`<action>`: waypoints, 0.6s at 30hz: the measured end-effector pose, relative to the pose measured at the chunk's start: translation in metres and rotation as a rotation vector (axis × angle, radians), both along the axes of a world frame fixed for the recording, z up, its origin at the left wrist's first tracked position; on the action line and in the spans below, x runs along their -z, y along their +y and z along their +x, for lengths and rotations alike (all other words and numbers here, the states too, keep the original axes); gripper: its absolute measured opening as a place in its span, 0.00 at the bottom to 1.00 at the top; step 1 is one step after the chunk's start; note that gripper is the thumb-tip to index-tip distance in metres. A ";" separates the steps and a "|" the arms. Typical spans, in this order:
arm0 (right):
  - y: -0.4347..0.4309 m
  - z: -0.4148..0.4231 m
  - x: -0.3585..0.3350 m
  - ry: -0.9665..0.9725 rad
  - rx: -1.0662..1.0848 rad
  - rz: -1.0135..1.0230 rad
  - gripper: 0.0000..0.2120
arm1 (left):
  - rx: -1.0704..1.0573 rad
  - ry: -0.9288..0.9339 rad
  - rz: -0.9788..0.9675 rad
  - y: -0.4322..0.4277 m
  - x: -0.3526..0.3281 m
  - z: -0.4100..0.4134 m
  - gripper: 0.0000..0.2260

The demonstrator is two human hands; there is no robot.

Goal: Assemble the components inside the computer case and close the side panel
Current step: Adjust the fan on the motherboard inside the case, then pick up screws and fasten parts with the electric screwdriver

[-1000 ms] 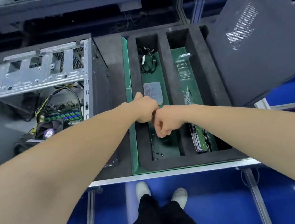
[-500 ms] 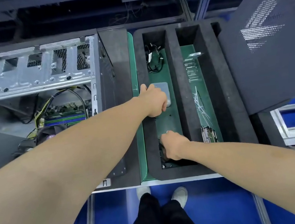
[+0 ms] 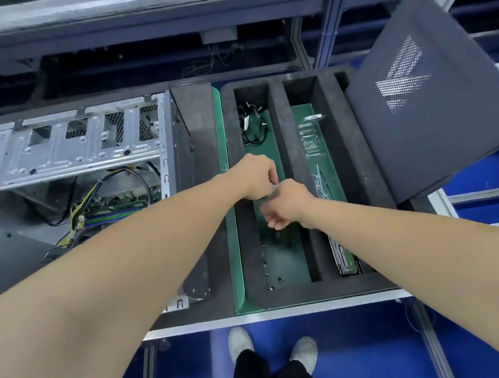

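The open computer case lies on its side at the left, its motherboard and yellow-black wires showing. The black side panel leans at the right. Between them sits a black foam parts tray. Both hands meet over its left compartment. My left hand is fisted, and a small grey thing shows at its fingers. My right hand touches it from the right with fingers curled downward; it is blurred, and what it holds is hidden. Small black screws lie at the compartment's near end.
A coiled black cable lies at the far end of the left compartment. The middle compartment holds clear plastic pieces, white ties and a circuit board on edge. The bench edge runs just above my shoes.
My right hand rose from the screws at the compartment's near end and came back up against my left hand. The grey box my left hand rested on is now mostly covered.
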State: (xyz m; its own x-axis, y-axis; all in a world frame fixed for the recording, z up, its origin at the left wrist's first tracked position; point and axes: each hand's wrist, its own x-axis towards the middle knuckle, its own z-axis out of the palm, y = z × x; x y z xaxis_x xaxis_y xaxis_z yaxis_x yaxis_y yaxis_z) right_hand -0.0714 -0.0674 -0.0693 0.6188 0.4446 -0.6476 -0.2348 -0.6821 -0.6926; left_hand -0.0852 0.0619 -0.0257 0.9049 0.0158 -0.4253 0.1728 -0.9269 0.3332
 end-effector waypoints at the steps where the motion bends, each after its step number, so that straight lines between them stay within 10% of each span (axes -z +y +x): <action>1: 0.000 0.005 -0.012 0.019 0.110 0.092 0.04 | -0.069 -0.021 -0.022 0.001 -0.009 -0.001 0.10; 11: 0.045 0.008 -0.123 0.375 0.353 0.764 0.06 | -0.680 -0.402 -0.902 0.059 -0.104 -0.045 0.04; 18: 0.097 -0.059 -0.166 0.451 0.324 0.833 0.07 | -0.662 -0.556 -0.910 0.111 -0.142 -0.126 0.05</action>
